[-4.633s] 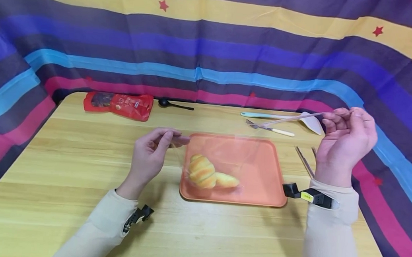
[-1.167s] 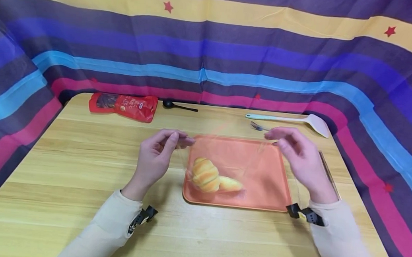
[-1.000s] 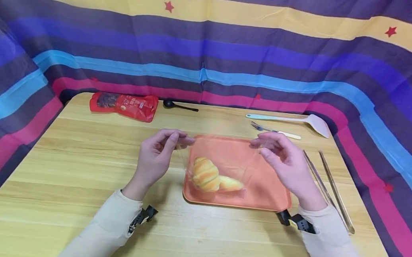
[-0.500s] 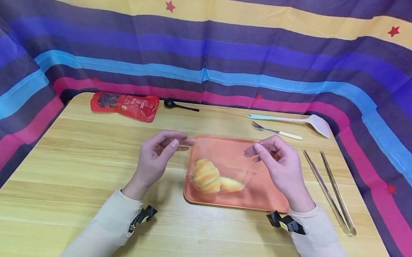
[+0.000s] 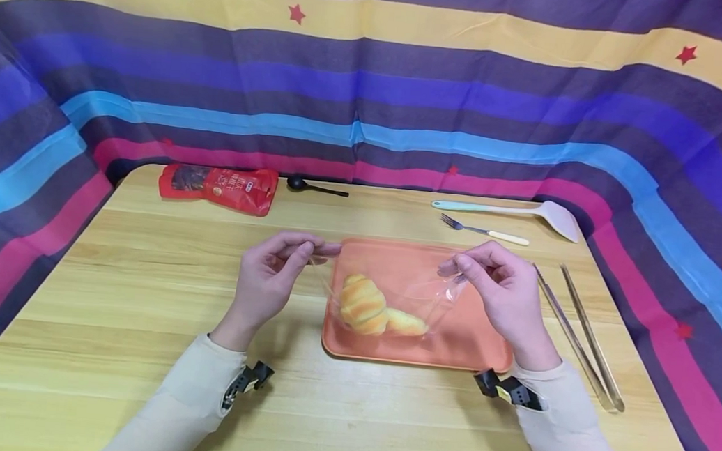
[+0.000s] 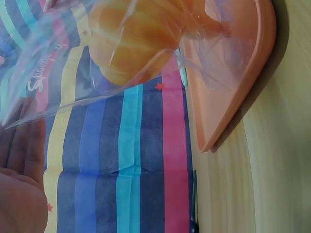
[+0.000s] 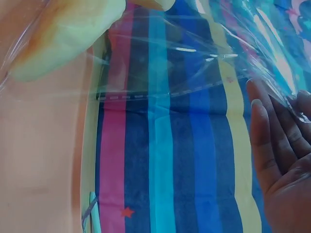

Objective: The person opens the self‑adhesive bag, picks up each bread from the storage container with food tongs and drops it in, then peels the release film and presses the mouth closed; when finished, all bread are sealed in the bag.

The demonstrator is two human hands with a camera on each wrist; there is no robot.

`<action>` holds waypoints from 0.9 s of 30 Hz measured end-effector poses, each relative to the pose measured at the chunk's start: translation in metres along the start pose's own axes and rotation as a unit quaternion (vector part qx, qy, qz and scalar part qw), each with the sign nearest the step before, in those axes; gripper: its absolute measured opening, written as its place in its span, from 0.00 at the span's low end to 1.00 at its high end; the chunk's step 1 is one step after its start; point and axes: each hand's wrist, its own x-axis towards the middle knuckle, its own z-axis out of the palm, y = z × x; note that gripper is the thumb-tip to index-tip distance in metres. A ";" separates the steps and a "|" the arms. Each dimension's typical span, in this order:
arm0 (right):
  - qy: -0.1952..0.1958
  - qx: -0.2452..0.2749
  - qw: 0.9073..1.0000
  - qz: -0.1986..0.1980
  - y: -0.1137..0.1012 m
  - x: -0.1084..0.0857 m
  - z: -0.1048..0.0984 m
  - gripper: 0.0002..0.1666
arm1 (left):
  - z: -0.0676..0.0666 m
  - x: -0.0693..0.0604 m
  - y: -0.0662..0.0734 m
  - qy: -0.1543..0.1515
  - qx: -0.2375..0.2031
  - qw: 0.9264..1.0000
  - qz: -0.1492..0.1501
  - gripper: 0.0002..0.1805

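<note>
Between my hands hangs a clear plastic bag [image 5: 447, 294], its outline hard to follow. A croissant [image 5: 363, 306] and a smaller, paler bread roll [image 5: 407, 323] lie inside it, above the left part of an orange tray [image 5: 478, 345]. My left hand [image 5: 270, 268] pinches the bag's upper left edge between thumb and fingers. At the upper right edge, my right hand [image 5: 497, 291] pinches the film, which gleams under its fingertips. In the left wrist view the croissant [image 6: 133, 43] shows through the film beside white lettering. The roll [image 7: 68, 36] fills the right wrist view's top left.
Metal tongs [image 5: 586, 332] lie right of the tray, near my right forearm. Behind it are a fork [image 5: 486, 231] and a white spatula [image 5: 513, 208]. A red pouch [image 5: 219, 187] and a black spoon [image 5: 316, 186] lie at the back left. Striped cloth [image 5: 358, 85] surrounds the table.
My right hand came down and left from its raised place at the right, then closed its fingertips on the bag's right edge. My left hand kept its hold nearly in place.
</note>
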 end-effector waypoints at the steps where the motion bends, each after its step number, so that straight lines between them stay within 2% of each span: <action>1: 0.002 0.005 1.000 -0.002 0.000 0.000 -0.001 0.04 | 0.000 0.000 0.000 0.003 -0.007 1.000 0.003 0.08; 11: 0.005 0.008 1.000 -0.021 -0.006 -0.001 -0.002 0.06 | 0.001 0.003 0.007 0.008 -0.039 0.999 0.020 0.07; 17: -0.004 0.035 0.998 -0.047 -0.007 0.001 -0.004 0.07 | 0.000 0.003 0.011 0.001 -0.049 0.998 0.031 0.09; 23: -0.009 0.034 0.998 -0.050 -0.007 0.000 -0.005 0.08 | -0.003 0.001 0.016 0.010 -0.032 0.999 0.014 0.10; 27: -0.016 0.042 0.998 -0.050 -0.007 -0.002 -0.006 0.10 | -0.004 0.000 0.017 0.018 -0.036 0.999 0.003 0.10</action>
